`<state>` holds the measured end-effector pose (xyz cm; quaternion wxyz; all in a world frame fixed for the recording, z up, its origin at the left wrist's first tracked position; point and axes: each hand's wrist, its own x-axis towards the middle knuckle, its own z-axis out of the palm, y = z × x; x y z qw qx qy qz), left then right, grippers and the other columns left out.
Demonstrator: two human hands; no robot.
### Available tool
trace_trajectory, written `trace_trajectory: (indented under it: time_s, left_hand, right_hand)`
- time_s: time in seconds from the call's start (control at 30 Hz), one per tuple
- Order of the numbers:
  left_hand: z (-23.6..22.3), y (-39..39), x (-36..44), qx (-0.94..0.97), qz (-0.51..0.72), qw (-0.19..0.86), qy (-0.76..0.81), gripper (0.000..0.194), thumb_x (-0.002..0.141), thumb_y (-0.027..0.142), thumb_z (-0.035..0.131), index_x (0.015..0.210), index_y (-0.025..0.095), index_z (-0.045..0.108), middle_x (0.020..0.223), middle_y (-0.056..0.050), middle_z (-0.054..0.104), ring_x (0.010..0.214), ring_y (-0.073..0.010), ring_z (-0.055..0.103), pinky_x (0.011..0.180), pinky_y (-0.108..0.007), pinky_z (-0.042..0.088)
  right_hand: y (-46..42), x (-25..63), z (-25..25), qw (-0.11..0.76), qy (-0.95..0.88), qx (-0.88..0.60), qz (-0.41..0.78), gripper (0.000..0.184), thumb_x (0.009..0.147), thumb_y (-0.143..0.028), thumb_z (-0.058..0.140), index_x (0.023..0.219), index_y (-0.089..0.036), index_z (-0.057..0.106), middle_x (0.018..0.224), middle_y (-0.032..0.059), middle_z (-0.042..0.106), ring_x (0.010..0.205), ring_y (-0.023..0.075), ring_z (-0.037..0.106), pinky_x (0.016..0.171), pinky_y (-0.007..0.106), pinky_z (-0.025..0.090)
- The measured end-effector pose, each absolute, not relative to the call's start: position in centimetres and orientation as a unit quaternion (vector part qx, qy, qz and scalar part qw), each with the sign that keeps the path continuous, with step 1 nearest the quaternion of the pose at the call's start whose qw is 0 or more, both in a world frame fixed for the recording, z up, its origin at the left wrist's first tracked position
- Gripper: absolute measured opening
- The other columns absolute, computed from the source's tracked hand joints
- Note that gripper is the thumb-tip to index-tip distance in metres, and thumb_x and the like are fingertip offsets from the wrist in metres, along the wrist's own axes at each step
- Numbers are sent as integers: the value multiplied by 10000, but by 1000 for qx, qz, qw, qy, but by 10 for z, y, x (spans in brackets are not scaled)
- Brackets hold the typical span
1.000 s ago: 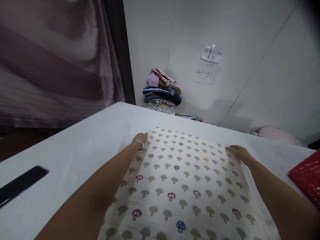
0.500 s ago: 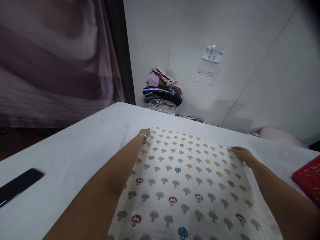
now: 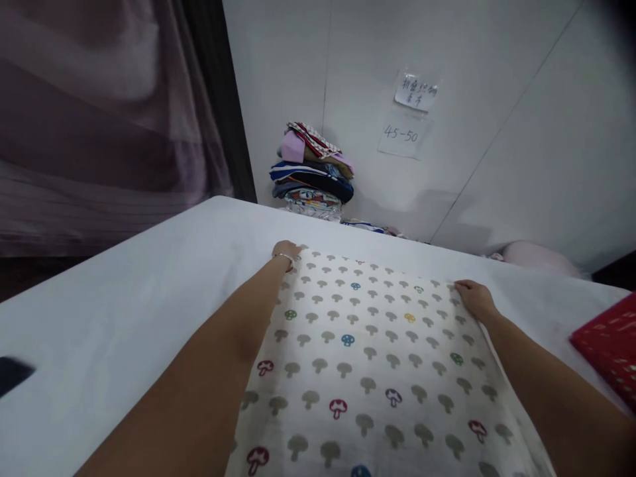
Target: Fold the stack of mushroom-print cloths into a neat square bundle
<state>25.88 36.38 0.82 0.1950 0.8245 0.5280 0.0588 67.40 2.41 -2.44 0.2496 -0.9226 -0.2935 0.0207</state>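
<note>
A cream cloth [image 3: 368, 338] printed with grey and coloured mushrooms lies spread over the white table. My left hand [image 3: 287, 250], a bracelet at its wrist, is closed on the far left corner of the cloth. At the far right corner, my right hand [image 3: 474, 298] pinches the cloth's edge between thumb and fingers. Both arms reach forward along the two sides of the cloth, and its near part runs out of the picture at the bottom.
Red patterned fabric [image 3: 609, 348] lies at the table's right. A dark flat object [image 3: 14, 374] rests at the left edge of view. Behind the white table [image 3: 163, 265], folded fabrics [image 3: 313, 172] are stacked by the wall. Paper signs [image 3: 416, 91] hang above.
The view has turned slightly, so the wall, the stack and the dark object sit further left and part of that object is out of view. Both hands still hold the cloth's far corners.
</note>
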Motion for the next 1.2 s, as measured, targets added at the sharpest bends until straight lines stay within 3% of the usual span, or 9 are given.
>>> trace_trajectory:
  time_s: [0.2,0.33,0.4,0.5,0.63,0.83,1.03,1.2]
  left_hand:
    - [6,348,270,744,106,164,639,350,847,295,424,1141,163,560,1157,-152,600,1037,-269,571,786,-365,461]
    - [13,329,272,792,133,61,593,389,846,278,408,1192,138,519,1258,-154,530,1150,-276,485,890,-404,418]
    - [14,315,276,853,136,29,503,410,869,304,373,1226,144,495,1323,-128,483,1224,-252,416,981,-408,350]
    - [10,289,289,925,90,50,365,466,896,400,316,1285,184,453,1419,-79,385,1320,-222,292,1072,-413,226]
    - [0,264,311,959,26,85,271,616,857,603,247,1352,262,382,1495,-23,240,1375,-241,158,1099,-477,116]
    - [-15,267,319,944,-7,95,316,788,795,714,140,1429,257,238,1521,-25,135,1391,-254,75,1099,-503,66]
    - [-16,269,319,946,-6,86,314,802,790,717,118,1429,250,242,1519,-21,146,1390,-262,83,1097,-515,69]
    - [-12,266,319,943,-14,73,323,784,801,700,133,1428,242,247,1517,-29,154,1389,-254,95,1096,-511,83]
  right_hand:
    - [33,661,-19,102,-332,-937,-32,334,821,-309,428,1009,-193,679,1026,104,672,911,251,614,714,318,453]
    - [37,643,-13,23,-398,-912,-97,389,855,-238,356,1138,-151,609,1201,144,580,1113,289,513,895,418,393]
    - [47,622,-11,27,-469,-875,-112,425,873,-228,321,1224,-141,543,1304,130,505,1227,267,415,1001,424,306]
    - [71,579,-9,44,-576,-814,-55,518,909,-374,290,1340,-118,421,1429,122,355,1335,259,256,1061,400,235]
    - [104,533,-10,50,-667,-742,47,644,893,-575,231,1428,-218,269,1499,41,206,1380,244,135,1098,433,135]
    - [119,530,-12,38,-635,-765,100,703,865,-650,168,1439,-249,231,1511,9,156,1386,244,102,1102,456,96]
    - [116,516,-11,37,-647,-757,87,755,849,-679,121,1452,-228,187,1520,38,100,1391,251,42,1096,470,37]
    - [121,507,-3,44,-637,-759,126,745,853,-668,135,1448,-224,200,1517,39,128,1388,240,80,1092,458,61]
